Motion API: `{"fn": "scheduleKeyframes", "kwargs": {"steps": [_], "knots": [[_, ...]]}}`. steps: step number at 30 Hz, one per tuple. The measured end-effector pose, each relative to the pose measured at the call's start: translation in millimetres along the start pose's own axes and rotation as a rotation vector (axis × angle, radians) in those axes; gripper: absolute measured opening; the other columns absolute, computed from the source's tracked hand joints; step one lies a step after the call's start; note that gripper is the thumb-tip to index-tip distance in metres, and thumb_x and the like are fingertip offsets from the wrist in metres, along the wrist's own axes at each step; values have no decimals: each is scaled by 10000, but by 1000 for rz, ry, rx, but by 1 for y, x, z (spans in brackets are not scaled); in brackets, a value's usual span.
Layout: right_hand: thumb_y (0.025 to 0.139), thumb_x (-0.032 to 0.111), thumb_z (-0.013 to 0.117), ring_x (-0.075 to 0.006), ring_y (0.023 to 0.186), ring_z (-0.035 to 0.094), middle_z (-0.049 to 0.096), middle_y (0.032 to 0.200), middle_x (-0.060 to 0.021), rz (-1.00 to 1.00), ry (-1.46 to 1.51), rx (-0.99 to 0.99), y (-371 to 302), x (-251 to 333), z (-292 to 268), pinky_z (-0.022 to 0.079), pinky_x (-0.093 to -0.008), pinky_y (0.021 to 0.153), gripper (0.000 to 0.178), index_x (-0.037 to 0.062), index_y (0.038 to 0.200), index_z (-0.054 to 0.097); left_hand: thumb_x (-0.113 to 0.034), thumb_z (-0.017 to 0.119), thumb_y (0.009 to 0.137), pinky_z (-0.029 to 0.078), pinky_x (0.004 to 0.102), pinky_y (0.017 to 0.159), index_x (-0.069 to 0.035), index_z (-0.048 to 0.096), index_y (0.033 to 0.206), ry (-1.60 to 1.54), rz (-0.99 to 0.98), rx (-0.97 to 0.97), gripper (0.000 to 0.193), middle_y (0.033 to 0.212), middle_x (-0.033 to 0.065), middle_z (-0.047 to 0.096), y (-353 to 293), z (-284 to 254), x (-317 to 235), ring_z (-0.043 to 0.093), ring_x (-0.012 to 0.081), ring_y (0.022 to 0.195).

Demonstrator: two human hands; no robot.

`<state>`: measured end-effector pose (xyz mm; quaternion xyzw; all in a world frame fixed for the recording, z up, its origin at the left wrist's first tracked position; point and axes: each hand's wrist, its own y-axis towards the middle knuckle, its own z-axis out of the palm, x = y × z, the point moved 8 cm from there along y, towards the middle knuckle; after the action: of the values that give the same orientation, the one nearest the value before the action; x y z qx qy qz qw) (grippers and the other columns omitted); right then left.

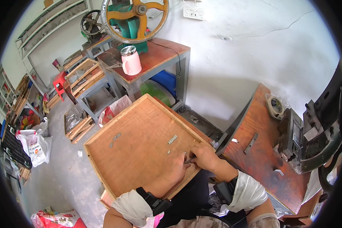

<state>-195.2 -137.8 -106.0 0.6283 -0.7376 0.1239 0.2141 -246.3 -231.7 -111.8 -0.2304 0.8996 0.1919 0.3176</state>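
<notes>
Both hands meet at the wooden tray's (102, 152) near right edge. Right hand (204, 156) fingers pinch a small metal piece (187, 161); left hand (177, 170) fingers curl against it. A ridged metal strip (172, 140) lies just beyond.

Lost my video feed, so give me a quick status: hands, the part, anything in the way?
Both hands pinching small metal piece over shallow wooden tray. Short row of metal pieces lies just beyond, apart. Nothing blocking.

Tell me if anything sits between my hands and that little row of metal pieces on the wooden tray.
Nothing large does. One tiny metal piece lies on the tray between the left hand and the row of metal pieces; the right hand pinches another small part.
</notes>
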Motion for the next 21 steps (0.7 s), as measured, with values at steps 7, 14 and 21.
{"fn": "scheduleKeyframes", "kwargs": {"steps": [7,14,21], "knots": [[669,8,686,-327,895,597,621,899,-141,81,468,6,-3,3,6,480,-408,754,289,31,948,616,-117,686,762,465,387,687,-11,604,900,-219,-19,53,193,799,168,590,-5,-6,23,589,312,804],[720,-73,659,-244,806,628,620,858,-108,-61,641,-34,-28,63,9,506,-317,706,364,45,1056,582,-35,586,857,495,285,741,14,628,978,-935,-359,213,136,928,84,652,-62,-5,42,611,178,839],[757,-7,659,-269,827,628,623,893,-116,-49,762,24,-20,72,24,503,-318,730,259,37,1005,601,-64,582,887,500,241,644,20,603,1076,-765,-534,299,208,892,62,658,-84,-18,59,603,114,722]]}}
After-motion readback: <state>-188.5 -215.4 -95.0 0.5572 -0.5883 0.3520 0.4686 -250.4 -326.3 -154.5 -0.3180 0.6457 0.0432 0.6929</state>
